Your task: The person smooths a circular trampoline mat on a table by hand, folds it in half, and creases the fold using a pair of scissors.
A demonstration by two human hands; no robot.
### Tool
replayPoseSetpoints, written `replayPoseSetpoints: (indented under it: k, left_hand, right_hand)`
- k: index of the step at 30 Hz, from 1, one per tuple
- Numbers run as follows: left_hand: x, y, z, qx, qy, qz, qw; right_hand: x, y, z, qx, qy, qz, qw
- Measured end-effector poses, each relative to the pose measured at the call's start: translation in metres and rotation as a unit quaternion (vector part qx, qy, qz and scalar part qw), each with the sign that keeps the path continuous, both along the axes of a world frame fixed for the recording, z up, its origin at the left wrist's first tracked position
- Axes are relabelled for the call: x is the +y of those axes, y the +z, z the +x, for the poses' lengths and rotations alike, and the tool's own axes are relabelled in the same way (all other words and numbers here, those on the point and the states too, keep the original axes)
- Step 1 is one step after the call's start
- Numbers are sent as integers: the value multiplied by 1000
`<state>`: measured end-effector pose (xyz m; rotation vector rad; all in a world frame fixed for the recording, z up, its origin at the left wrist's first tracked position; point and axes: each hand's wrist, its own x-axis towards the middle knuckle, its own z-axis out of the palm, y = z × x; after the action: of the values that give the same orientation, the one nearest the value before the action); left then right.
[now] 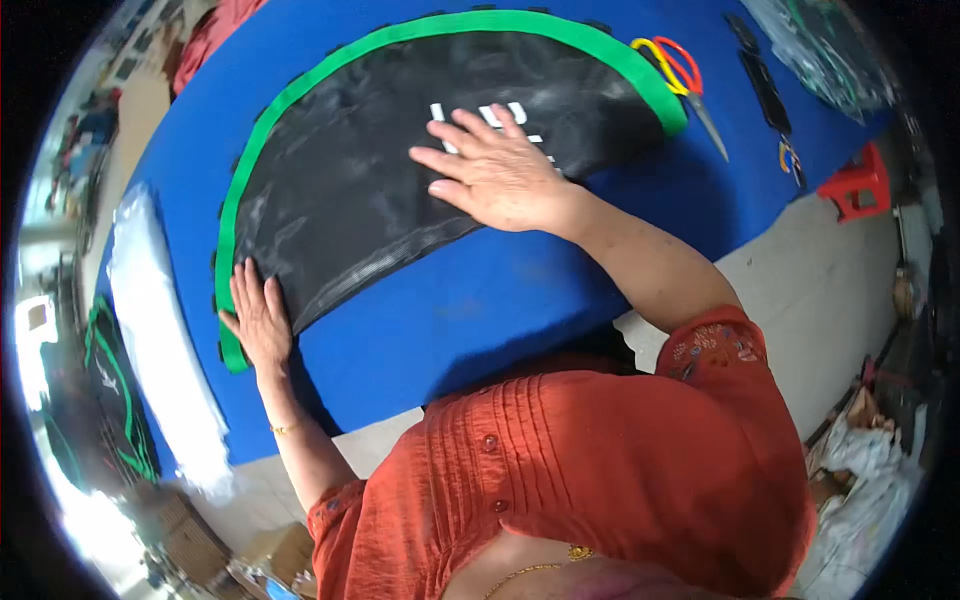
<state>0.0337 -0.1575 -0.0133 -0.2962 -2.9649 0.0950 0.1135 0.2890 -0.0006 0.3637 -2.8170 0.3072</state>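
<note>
Fingers of the right hand (500, 178) are lying fanned wide, palm down, partly over white lettering (515, 110) on a half-round black mesh piece (350, 180), gripping nothing; fingers of the left hand (262, 318) are resting slightly parted at its left end by the green binding (460, 22), also gripping nothing. The mesh piece is covering the middle of the blue-topped table (400, 335), curving toward the far edge. Yellow-and-red-handled scissors (687, 89) are lying just beside its right end. White plastic sheeting (165, 330) is lying along the table's left edge; a red stool (860, 187) is standing beyond the right edge
</note>
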Motion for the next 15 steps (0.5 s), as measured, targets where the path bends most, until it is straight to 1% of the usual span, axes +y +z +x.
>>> replayPoseSetpoints:
  k: [3,4,7,15]
  left_hand:
    - [-3,-2,-1,1,-8,3,1000]
    - [-4,-2,-1,3,-11,1,1000]
    - [-7,-4,-2,6,-16,2,1000]
    - [-3,0,0,2,-13,13,1000]
  right_hand:
    - [0,-3,0,6,0,-17,1000]
    - [1,5,1,-30,2,-9,1000]
    - [1,-2,0,1,5,-19,1000]
    - [2,0,1,-25,9,-31,999]
